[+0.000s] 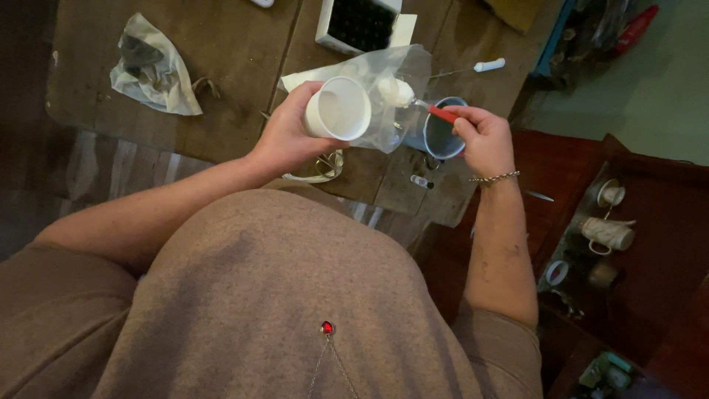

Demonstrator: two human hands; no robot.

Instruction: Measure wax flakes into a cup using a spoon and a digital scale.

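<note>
Above the scarred wooden tabletop (221,52), the left hand (284,137) wraps its fingers around a smooth white cylindrical cup (338,108), tipped so its round mouth faces the camera. Just beside it, the right hand (484,137) pinches the thin red handle of a small spoon (425,106) between thumb and fingertips; the spoon's rounded bowl carries a pale heap and pokes toward the cup. A beaded metal bracelet (495,177) circles that wrist. Behind the cup and spoon stands a crinkled, glossy clear plastic bag (395,74), partly hiding both. Under the right hand rests a blue-grey enamel mug (442,137), round-mouthed, close to the table edge. A tiny vial (422,182) lies on the boards near it, and a white-handled thin tool (480,68) lies farther back. A white box (358,26) filled with dark contents sits at the far edge, and a crumpled plastic wrapper (151,70) lies well apart to the left. Lower right, on a reddish wooden shelf (650,207), patterned ceramic cups (609,233) lie on their sides.
</note>
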